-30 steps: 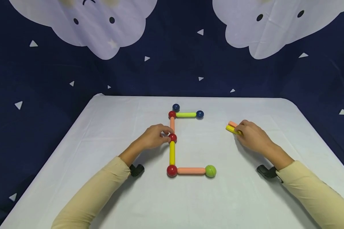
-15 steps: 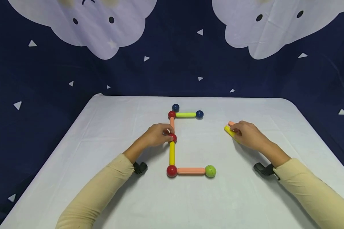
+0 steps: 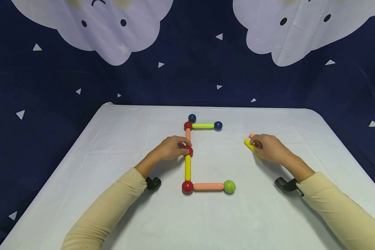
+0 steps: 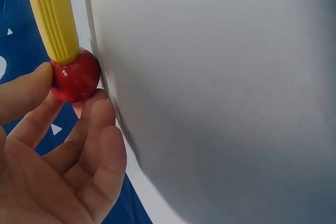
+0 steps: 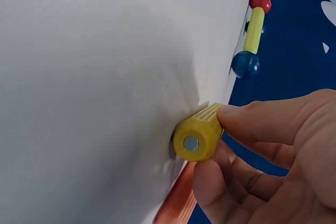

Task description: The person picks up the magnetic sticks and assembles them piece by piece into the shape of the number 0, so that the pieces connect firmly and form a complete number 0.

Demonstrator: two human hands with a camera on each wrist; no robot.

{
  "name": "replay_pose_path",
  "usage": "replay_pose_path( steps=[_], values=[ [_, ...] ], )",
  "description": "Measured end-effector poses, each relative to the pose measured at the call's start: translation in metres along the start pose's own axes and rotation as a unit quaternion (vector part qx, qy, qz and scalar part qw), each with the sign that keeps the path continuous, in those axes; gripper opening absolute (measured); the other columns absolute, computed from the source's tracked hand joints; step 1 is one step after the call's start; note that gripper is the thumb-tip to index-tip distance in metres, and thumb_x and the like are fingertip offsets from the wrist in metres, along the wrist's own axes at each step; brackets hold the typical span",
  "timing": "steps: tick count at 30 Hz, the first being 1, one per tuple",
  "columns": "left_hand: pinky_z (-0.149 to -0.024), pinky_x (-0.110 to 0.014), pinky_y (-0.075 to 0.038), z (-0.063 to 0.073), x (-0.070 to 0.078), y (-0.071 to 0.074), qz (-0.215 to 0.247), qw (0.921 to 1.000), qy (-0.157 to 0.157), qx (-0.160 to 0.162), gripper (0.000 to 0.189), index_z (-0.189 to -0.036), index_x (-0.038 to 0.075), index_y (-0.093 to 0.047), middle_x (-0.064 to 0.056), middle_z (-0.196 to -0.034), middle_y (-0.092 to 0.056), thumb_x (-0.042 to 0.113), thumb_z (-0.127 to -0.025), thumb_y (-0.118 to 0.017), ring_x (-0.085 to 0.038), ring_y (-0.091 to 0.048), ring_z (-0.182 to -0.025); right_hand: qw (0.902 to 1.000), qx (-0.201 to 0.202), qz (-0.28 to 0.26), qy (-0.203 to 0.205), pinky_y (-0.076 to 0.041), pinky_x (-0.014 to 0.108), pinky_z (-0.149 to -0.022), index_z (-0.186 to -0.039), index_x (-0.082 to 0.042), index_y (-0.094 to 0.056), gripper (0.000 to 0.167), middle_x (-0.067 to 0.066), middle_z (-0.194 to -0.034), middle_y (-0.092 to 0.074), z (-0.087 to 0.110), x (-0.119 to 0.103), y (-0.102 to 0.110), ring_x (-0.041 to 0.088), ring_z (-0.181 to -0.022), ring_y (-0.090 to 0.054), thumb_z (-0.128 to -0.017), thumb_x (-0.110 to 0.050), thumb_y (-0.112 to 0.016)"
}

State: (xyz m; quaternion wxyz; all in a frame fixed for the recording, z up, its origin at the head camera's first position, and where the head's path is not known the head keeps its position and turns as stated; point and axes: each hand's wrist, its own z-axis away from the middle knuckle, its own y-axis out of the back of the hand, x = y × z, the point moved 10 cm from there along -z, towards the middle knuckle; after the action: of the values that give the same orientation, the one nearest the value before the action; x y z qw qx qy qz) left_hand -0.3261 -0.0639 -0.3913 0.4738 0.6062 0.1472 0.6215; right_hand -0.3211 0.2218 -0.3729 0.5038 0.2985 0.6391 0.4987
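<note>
My left hand (image 3: 172,148) pinches the middle red ball (image 4: 76,76) between thumb and fingers. A yellow magnetic rod (image 3: 188,168) runs from that ball toward me to a nearer red ball (image 3: 187,187); an orange rod (image 3: 188,134) joins it on the far side. Over at the right, my right hand (image 3: 270,148) pinches a loose yellow magnetic rod (image 5: 197,135) with a metal disc in its end. Just beside it lies an orange rod (image 5: 178,198), partly hidden by the fingers.
An orange rod (image 3: 208,186) leads from the nearest red ball to a green ball (image 3: 229,186). At the far end, a red ball (image 3: 188,126) joins a lime rod (image 3: 203,126) tipped with a blue ball (image 3: 218,125). Another blue ball (image 3: 192,118) sits behind it.
My right hand has shifted slightly left and turned the yellow rod away from the orange one beside it. My left fingers have closed further over the middle red ball.
</note>
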Motion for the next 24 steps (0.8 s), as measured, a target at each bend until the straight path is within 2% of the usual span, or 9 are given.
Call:
replay_pose_path(
  steps=[5, 10, 14, 18, 24],
  values=[
    [-0.070, -0.024, -0.047, -0.0009, -0.0008, -0.0020, 0.003, 0.9999, 0.002, -0.011, 0.025, -0.119, 0.018, -0.068, -0.008, -0.112, -0.070, 0.020, -0.094, -0.066, -0.019, -0.059, -0.090, 0.9995, -0.017, -0.016, -0.021, -0.052, 0.047, -0.081, -0.120, 0.005, -0.061, 0.033, 0.022, -0.105, -0.069, 0.0011, 0.0030, -0.0044, 0.034, -0.096, -0.064, -0.088, -0.003, -0.064],
    [-0.071, -0.024, -0.047, -0.0008, -0.0011, -0.0024, 0.009, 0.9999, 0.002, -0.013, 0.026, -0.120, 0.017, -0.068, -0.008, -0.112, -0.070, 0.019, -0.095, -0.066, -0.019, -0.059, -0.090, 0.9985, -0.023, -0.038, -0.031, -0.052, 0.040, -0.074, -0.124, 0.004, -0.059, 0.034, 0.023, -0.106, -0.068, 0.0011, 0.0055, -0.0085, 0.031, -0.093, -0.064, -0.092, -0.008, -0.060],
    [-0.072, -0.024, -0.048, -0.0006, -0.0012, -0.0015, 0.010, 0.9999, 0.001, -0.012, 0.026, -0.121, 0.017, -0.068, -0.008, -0.112, -0.071, 0.020, -0.094, -0.066, -0.020, -0.059, -0.090, 0.9985, -0.019, -0.041, -0.032, -0.051, 0.038, -0.072, -0.121, 0.003, -0.060, 0.031, 0.022, -0.105, -0.068, 0.0009, 0.0053, -0.0094, 0.029, -0.090, -0.064, -0.093, -0.009, -0.058],
    [-0.072, -0.024, -0.048, -0.0005, -0.0029, -0.0006, 0.012, 0.9999, 0.002, -0.010, 0.026, -0.120, 0.017, -0.068, -0.009, -0.111, -0.071, 0.020, -0.094, -0.066, -0.020, -0.060, -0.090, 0.9982, -0.020, -0.048, -0.029, -0.052, 0.035, -0.071, -0.115, 0.000, -0.062, 0.025, 0.022, -0.105, -0.070, 0.0004, 0.0023, -0.0095, 0.031, -0.094, -0.065, -0.091, -0.009, -0.062],
    [-0.071, -0.024, -0.048, -0.0009, -0.0032, -0.0015, 0.016, 0.9998, 0.000, -0.012, 0.026, -0.120, 0.016, -0.068, -0.009, -0.111, -0.071, 0.019, -0.094, -0.066, -0.020, -0.059, -0.089, 0.9983, -0.008, -0.055, -0.018, -0.046, 0.028, -0.064, -0.100, -0.005, -0.064, 0.013, 0.016, -0.095, -0.071, -0.0004, -0.0009, -0.0093, 0.023, -0.083, -0.064, -0.087, -0.007, -0.067]
  ],
)
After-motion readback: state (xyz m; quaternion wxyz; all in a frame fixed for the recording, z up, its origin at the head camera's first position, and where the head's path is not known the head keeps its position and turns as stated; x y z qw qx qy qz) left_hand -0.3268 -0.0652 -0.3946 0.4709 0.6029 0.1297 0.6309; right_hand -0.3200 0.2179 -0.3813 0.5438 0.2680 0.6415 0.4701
